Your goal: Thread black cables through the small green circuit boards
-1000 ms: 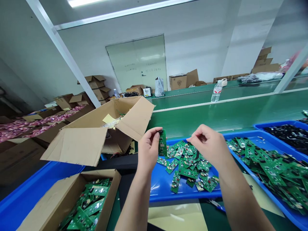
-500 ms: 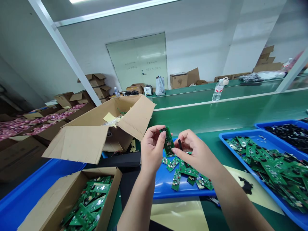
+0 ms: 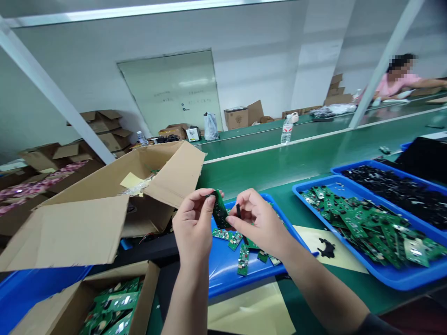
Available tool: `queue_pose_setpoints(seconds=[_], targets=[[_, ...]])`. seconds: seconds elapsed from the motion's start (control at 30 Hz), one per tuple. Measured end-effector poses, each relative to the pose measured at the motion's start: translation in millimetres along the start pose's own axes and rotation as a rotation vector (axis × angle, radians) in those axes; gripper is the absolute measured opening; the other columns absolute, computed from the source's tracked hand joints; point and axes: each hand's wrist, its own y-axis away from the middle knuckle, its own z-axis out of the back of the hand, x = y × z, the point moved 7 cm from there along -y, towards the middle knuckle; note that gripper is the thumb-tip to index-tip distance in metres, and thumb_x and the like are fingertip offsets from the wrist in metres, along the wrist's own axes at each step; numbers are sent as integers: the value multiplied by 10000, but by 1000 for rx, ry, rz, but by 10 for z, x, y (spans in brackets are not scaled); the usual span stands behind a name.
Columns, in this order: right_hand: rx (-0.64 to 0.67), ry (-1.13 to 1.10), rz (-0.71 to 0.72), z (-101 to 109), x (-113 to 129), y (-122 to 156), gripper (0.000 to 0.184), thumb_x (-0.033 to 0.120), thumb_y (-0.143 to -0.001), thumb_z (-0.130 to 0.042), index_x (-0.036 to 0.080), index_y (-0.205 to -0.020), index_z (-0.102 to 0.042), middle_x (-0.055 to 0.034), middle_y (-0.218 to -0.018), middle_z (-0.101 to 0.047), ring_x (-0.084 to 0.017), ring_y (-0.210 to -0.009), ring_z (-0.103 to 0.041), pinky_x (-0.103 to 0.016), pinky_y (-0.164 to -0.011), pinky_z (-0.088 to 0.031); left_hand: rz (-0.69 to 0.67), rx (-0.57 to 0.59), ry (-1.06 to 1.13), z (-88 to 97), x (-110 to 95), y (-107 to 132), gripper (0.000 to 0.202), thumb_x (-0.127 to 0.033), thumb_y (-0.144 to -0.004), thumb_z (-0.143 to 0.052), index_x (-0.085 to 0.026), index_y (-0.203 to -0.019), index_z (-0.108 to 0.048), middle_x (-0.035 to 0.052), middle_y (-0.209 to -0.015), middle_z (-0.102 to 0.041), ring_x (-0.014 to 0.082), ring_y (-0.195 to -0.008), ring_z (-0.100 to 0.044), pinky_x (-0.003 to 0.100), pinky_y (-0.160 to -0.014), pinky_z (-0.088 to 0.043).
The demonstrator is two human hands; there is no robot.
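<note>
- Though cropped by the lower edge, nearest of all, down and left of the left hand (image 3: 193, 225): small cardboard box (image 3: 59, 309) packed with green boards (image 3: 111, 307).
- Under both forearms: yellow sheet (image 3: 251, 311).
- Left hand raised, thumb and fingers pinching a circuit board (image 3: 220, 211) by its edge, board tilted nearly upright.
- Right hand (image 3: 260, 223) just beside, fingertips pinching a small black part (image 3: 239, 211) close to that board; whether touching it, cannot tell.
- Beneath both hands: blue tray (image 3: 223, 274) with loose boards (image 3: 242, 258) scattered inside.
- Left of the left hand, further back: large open carton (image 3: 87, 223), flaps spread.
- Right of the right hand: second tray (image 3: 394, 280) heaped with boards, then a third tray (image 3: 349, 164) of black parts (image 3: 401, 188).
- Far beyond the hands: water bottle (image 3: 286, 131) upright on the green belt (image 3: 279, 163); person in pink (image 3: 398, 81) at far right.
</note>
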Motion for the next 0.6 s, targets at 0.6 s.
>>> queue_pose_setpoints(seconds=[0.6], targets=[[-382, 315, -262, 1140, -395, 58, 224, 179, -863, -640, 171, -1056, -526, 50, -745, -603, -127, -641, -653, -275, -628, -552, -68, 121, -273, 11, 129, -204, 322, -407, -744, -722, -224, -1009, -715, 49, -975, -703, 199, -927, -683, 319, -861, -559]])
